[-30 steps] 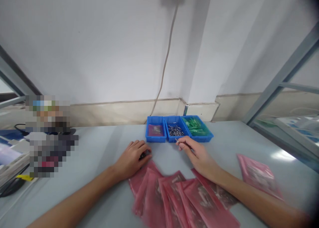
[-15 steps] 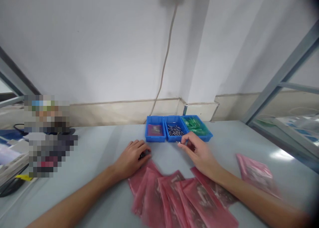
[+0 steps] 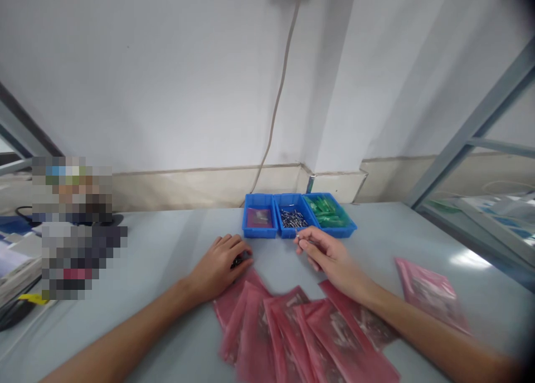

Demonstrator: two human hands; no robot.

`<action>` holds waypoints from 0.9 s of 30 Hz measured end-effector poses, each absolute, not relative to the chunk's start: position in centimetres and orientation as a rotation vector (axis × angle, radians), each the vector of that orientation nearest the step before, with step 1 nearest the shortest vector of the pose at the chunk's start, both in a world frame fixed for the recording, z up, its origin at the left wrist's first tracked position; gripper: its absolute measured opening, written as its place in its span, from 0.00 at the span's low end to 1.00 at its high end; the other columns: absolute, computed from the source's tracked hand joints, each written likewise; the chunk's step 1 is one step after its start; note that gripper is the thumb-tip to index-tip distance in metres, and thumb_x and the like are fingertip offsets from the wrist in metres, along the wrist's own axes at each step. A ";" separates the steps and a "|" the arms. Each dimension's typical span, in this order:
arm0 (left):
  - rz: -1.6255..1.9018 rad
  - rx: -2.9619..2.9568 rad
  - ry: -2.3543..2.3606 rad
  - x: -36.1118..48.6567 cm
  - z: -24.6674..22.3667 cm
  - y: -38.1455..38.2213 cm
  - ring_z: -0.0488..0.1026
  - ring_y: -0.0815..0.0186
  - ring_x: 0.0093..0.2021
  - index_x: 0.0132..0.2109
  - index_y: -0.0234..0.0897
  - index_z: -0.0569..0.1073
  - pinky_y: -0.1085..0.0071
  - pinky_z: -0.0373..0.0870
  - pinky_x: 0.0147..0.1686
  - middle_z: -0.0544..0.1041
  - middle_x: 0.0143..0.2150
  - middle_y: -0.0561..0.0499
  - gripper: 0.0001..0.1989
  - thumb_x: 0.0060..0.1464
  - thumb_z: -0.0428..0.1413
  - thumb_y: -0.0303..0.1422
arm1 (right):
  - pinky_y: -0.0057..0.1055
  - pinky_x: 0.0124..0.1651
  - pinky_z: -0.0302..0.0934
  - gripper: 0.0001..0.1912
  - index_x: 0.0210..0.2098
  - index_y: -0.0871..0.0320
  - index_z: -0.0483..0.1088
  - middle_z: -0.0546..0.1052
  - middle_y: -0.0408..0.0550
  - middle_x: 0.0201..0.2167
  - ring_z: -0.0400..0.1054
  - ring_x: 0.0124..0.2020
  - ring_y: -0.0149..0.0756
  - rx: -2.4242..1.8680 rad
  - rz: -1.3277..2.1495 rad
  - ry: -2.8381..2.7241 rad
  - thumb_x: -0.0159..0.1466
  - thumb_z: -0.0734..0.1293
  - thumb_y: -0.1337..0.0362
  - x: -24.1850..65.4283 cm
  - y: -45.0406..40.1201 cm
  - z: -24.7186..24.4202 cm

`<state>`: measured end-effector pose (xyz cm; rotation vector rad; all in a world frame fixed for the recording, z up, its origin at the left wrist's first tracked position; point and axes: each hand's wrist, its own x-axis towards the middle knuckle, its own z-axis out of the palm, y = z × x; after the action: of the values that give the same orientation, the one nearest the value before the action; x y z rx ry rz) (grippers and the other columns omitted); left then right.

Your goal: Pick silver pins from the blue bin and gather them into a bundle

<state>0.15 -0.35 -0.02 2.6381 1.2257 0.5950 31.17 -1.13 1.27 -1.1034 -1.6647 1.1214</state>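
My left hand [image 3: 223, 260] rests on the table at the near side of the bins, fingers curled around some small dark metal pieces [image 3: 237, 260], mostly hidden by the palm. Between thumb and forefinger, my right hand [image 3: 328, 255] pinches a small shiny metal piece [image 3: 297, 237], too small to name. It hovers just in front of the middle blue bin [image 3: 288, 233], which holds many small metal pieces [image 3: 293, 218]. Several pink plastic bags [image 3: 257, 333] with metal parts inside lie fanned out below both hands, overlapping one another.
The left blue bin [image 3: 259, 232] holds a pink bag; the right blue bin [image 3: 350, 227] holds green bags [image 3: 330, 211]. Another pink bag [image 3: 432, 294] lies at the right. A white cable [image 3: 281, 87] hangs down the wall. Equipment and cords crowd the far left, partly pixelated.
My right hand has turned slightly and its fingers have closed further around the small metal piece. My left hand and the bags stay in place; the view has shifted a little.
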 end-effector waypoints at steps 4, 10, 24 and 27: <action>0.590 2.644 1.232 0.1 -0.1 -0.3 0.71 0.57 0.47 0.50 0.42 0.74 0.58 0.66 0.50 0.76 0.47 0.49 0.05 0.72 0.56 0.35 | 0.31 0.33 0.60 0.12 0.39 0.52 0.69 0.75 0.44 0.38 0.66 0.31 0.35 -1.179 0.933 -1.739 0.72 0.69 0.52 31.2 -1.4 1.4; 0.596 2.659 1.241 0.1 -0.1 -0.4 0.71 0.57 0.47 0.50 0.42 0.74 0.59 0.67 0.49 0.76 0.47 0.49 0.05 0.72 0.56 0.35 | 0.30 0.32 0.58 0.12 0.36 0.53 0.69 0.73 0.43 0.33 0.65 0.32 0.36 -1.218 0.810 -1.794 0.70 0.70 0.53 31.0 -1.4 2.0; 0.581 2.661 1.235 0.1 -0.2 -0.3 0.71 0.56 0.48 0.50 0.42 0.74 0.57 0.67 0.51 0.76 0.48 0.48 0.06 0.73 0.55 0.36 | 0.23 0.20 0.44 0.18 0.42 0.55 0.73 0.67 0.39 0.29 0.50 0.19 0.23 -1.090 1.467 -1.381 0.72 0.69 0.46 31.0 -1.3 0.9; 0.583 2.660 1.236 0.1 -0.2 -0.3 0.71 0.56 0.48 0.50 0.41 0.74 0.57 0.67 0.51 0.76 0.48 0.48 0.07 0.73 0.54 0.37 | 0.23 0.19 0.47 0.18 0.46 0.54 0.74 0.72 0.42 0.34 0.55 0.19 0.23 -1.138 1.370 -1.427 0.70 0.71 0.46 31.0 -1.3 1.3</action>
<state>0.09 -0.32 -0.18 2.6600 1.2357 0.5835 30.98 -1.34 1.27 -1.1384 -1.4275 1.3696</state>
